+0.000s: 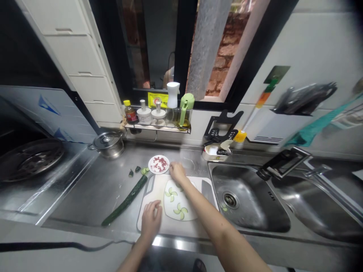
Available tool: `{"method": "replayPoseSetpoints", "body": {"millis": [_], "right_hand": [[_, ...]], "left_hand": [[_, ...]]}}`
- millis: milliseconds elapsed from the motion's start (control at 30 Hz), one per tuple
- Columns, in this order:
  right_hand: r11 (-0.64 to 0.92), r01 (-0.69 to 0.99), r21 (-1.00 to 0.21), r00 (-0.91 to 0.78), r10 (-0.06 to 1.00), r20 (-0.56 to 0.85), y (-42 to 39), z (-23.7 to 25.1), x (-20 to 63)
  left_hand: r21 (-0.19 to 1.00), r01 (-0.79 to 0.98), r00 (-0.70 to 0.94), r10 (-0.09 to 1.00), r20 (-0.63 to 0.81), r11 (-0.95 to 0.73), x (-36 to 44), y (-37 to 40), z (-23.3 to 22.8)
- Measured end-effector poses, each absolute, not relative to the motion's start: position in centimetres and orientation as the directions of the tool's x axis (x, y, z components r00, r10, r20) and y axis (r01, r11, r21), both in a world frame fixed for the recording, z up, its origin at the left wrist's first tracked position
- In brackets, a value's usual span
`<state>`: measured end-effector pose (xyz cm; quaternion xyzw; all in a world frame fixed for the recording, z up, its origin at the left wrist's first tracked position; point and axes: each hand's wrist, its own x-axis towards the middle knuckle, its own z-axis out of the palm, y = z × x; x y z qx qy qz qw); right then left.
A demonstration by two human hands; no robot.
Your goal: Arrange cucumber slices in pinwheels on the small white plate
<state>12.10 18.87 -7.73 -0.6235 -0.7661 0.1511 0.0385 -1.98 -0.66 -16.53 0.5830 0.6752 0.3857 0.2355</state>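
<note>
My right hand [177, 172] is at the right rim of a small white plate [152, 170] holding chopped red bits. Its fingers are closed together, and what they hold, if anything, is hidden. Over the left part of a white cutting board [154, 192] hovers my left hand [151, 217], fingers loosely bent and apart, holding nothing. Between the hands, a white serving plate [170, 211] lies on the board with green-edged cucumber slices [180, 211] fanned into pinwheels. My right forearm covers part of that plate. A long cucumber [124, 204] lies left of the board.
Cucumber ends [131, 173] and a few slices [145, 170] lie near the small plate. A steel pot [109, 145] stands farther left. The double sink [249, 200] is on the right, under a faucet [317, 170]. A condiment rack [170, 129] hangs behind the counter.
</note>
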Motion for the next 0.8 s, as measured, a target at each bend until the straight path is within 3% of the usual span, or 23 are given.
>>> {"method": "replayPoseSetpoints", "body": {"millis": [400,800], "right_hand": [[0.239,0.950,-0.203,-0.272,0.950,-0.153,23.9,-10.7,9.8],[0.275,0.930,-0.245,-0.311,0.942,-0.122,25.4,-12.5,8.3]], "left_hand": [[0.820,0.563,-0.279,0.958,0.071,0.104,-2.5,-1.1,-16.8],[0.834,0.536,-0.319,0.946,0.057,0.130,-3.4,-2.3,-17.2]]}}
